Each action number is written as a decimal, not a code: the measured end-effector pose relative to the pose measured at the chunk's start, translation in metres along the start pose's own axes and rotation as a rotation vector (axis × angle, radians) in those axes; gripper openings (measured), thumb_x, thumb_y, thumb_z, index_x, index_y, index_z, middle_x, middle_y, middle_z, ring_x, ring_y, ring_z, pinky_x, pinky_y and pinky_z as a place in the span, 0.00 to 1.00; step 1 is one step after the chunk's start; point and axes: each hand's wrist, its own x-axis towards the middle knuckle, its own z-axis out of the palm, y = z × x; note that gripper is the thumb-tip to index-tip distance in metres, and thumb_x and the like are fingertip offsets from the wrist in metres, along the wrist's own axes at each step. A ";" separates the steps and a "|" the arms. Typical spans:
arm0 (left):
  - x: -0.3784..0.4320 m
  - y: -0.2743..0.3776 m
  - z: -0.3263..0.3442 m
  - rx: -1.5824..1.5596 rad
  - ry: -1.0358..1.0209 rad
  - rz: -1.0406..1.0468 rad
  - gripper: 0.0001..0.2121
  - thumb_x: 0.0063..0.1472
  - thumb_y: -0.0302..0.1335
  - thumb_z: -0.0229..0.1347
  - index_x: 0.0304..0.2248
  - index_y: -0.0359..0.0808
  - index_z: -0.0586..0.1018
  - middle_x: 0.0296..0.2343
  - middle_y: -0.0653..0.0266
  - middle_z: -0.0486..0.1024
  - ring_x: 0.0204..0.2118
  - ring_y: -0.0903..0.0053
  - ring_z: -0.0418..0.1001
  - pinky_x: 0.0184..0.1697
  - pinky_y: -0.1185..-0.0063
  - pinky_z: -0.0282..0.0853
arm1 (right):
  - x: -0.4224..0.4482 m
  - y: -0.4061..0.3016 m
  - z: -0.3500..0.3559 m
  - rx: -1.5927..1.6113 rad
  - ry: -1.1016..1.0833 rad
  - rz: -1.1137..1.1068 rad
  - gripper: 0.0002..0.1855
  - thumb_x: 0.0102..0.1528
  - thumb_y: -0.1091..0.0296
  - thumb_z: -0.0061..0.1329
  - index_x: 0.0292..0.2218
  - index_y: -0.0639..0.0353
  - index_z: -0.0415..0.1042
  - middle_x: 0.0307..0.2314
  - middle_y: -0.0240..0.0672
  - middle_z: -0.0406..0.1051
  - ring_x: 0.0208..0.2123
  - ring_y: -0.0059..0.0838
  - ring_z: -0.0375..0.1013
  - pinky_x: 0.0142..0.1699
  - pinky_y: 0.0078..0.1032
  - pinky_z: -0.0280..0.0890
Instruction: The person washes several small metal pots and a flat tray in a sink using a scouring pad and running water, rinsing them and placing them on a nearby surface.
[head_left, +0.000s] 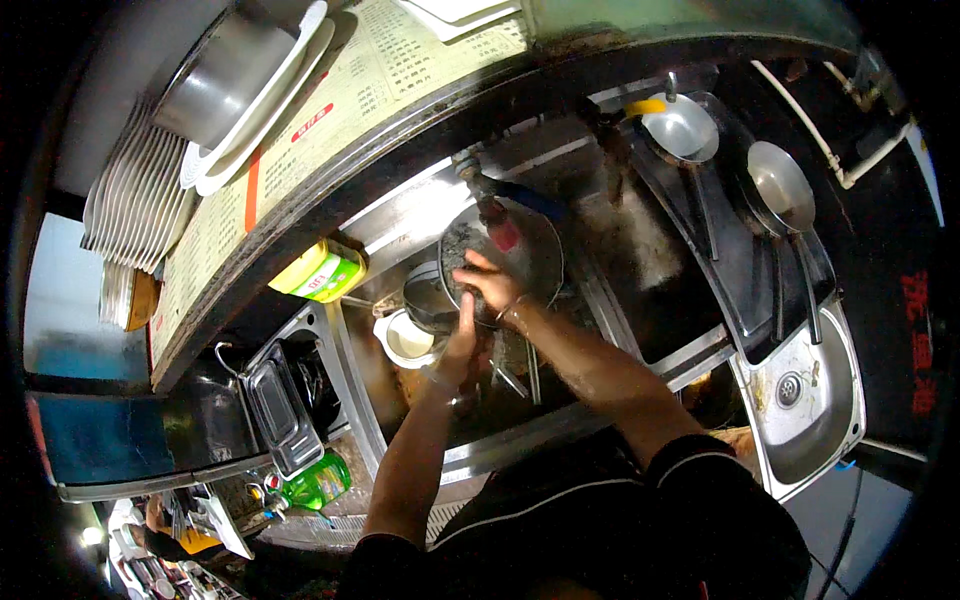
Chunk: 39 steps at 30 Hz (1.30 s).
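Both hands are close together over a large round metal pan (541, 259) in the sink, just below a tap (480, 184) with a red-tipped spout. My right hand (493, 285) has its fingers spread, and nothing shows in its grasp. My left hand (461, 337) is upright beside it near the pan's lower left rim; its palm side and most of its fingers are hidden. A smaller dark pot (427, 296) and a white handled bowl (409, 339) are left of the pan. Metal handles (534, 371) lie below it.
A yellow tub (322, 271) stands at the sink's back left. Steel trays (277, 409) and a green detergent bottle (319, 481) are at left. Two long-handled pans (781, 184) rest at right above a small basin (814, 412). Stacked plates (139, 187) occupy the shelf. Another person (169, 541) is lower left.
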 end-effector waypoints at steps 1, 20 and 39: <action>0.009 -0.008 -0.010 -0.222 -0.095 -0.057 0.18 0.55 0.41 0.44 0.37 0.34 0.66 0.30 0.67 0.65 0.30 0.79 0.63 0.33 0.85 0.59 | -0.003 0.011 0.002 -0.180 -0.068 -0.199 0.19 0.42 0.68 0.48 0.37 0.64 0.66 0.33 0.30 0.66 0.36 0.23 0.63 0.42 0.16 0.57; -0.054 0.046 -0.003 0.287 -0.226 -0.413 0.10 0.55 0.37 0.45 0.25 0.39 0.69 0.14 0.72 0.64 0.11 0.85 0.57 0.11 0.85 0.50 | 0.030 -0.073 -0.023 -1.723 -0.923 -1.388 0.11 0.44 0.65 0.38 0.32 0.55 0.65 0.38 0.33 0.61 0.42 0.33 0.59 0.46 0.31 0.54; -0.009 0.008 -0.008 -0.100 -0.120 -0.175 0.24 0.53 0.52 0.38 0.33 0.37 0.67 0.24 0.69 0.65 0.23 0.83 0.63 0.24 0.86 0.58 | -0.028 -0.017 0.000 -0.911 -0.423 -0.169 0.22 0.45 0.63 0.46 0.42 0.64 0.62 0.40 0.39 0.63 0.40 0.29 0.63 0.45 0.22 0.56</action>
